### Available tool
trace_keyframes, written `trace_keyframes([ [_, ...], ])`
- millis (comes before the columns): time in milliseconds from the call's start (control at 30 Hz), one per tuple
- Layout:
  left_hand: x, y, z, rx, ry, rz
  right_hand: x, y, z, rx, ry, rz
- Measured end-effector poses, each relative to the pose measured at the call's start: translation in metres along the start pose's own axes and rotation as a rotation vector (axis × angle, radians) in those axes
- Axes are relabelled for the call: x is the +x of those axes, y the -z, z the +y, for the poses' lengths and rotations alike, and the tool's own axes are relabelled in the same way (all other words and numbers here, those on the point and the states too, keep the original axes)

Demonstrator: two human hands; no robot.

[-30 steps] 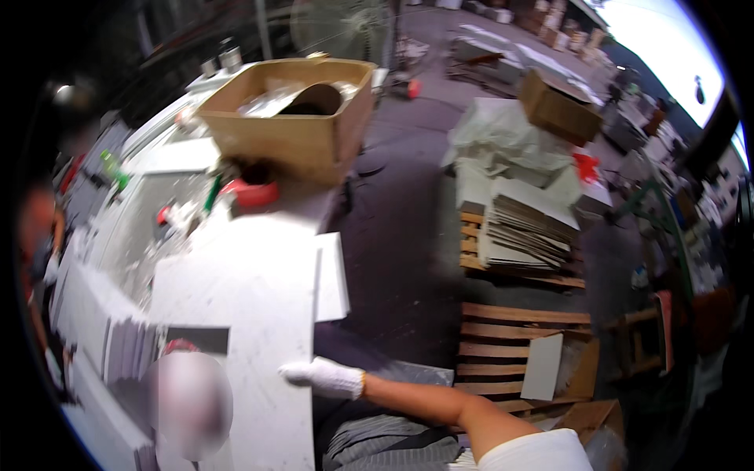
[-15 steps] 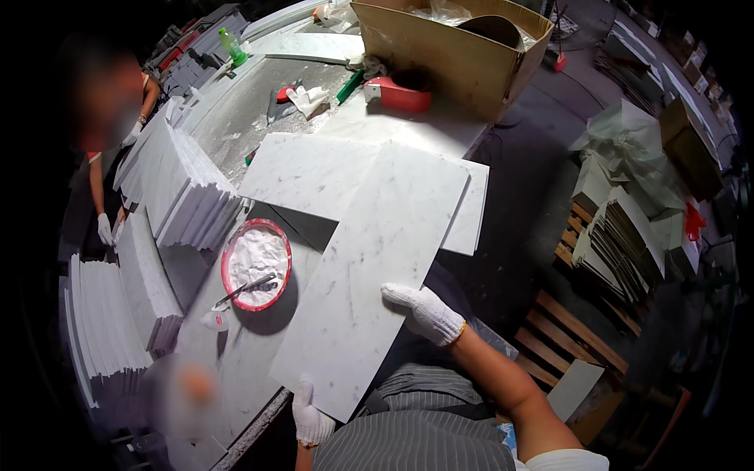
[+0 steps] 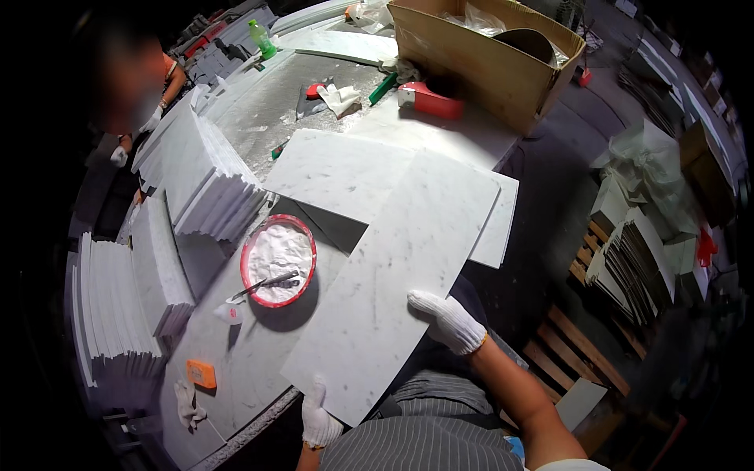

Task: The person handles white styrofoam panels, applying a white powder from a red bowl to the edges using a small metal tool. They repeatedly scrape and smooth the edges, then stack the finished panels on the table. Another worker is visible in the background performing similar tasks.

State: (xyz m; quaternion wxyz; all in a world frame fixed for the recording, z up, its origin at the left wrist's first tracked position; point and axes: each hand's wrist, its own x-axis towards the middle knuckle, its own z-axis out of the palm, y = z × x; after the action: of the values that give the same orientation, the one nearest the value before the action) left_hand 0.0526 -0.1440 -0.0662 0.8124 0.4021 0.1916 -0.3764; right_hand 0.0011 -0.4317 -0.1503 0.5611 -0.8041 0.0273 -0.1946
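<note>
A long white marble-like slab with grey veins (image 3: 393,282) slants across the middle, its near end close to my body. My left hand (image 3: 320,420), in a white knit glove, grips its near end, thumb on top. My right hand (image 3: 449,320), gloved the same way, holds the right long edge with the thumb on top; the fingers of both hands are hidden beneath. The far part of the slab overlaps another white slab (image 3: 334,173). To its left stands a red-rimmed bowl (image 3: 311,289) of white paste, with a dark-handled tool (image 3: 280,280) lying across it.
Stacked slabs (image 3: 118,298) line the left side, where a co-worker's gloved hand (image 3: 119,156) shows. An orange block (image 3: 202,374) and a glove (image 3: 188,406) lie at lower left. A cardboard box (image 3: 471,59) and red container (image 3: 433,102) stand at the far side; wooden pallets (image 3: 577,349) are at right.
The view has shifted, so most things appear farther right. My hands keep their hold on the slab. The orange block and glove now show sharply, and the co-worker's hands have moved.
</note>
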Motion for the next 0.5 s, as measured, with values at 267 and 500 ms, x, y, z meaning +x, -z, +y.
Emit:
trace_keyframes([
  [267,-0.004,0.013,-0.005,-0.117,0.033,-0.052,-0.014,-0.004,0.025,0.138,-0.253,-0.087],
  [500,-0.002,0.021,-0.012,-0.038,-0.044,-0.010,0.008,0.012,-0.012,1.184,-0.917,0.206],
])
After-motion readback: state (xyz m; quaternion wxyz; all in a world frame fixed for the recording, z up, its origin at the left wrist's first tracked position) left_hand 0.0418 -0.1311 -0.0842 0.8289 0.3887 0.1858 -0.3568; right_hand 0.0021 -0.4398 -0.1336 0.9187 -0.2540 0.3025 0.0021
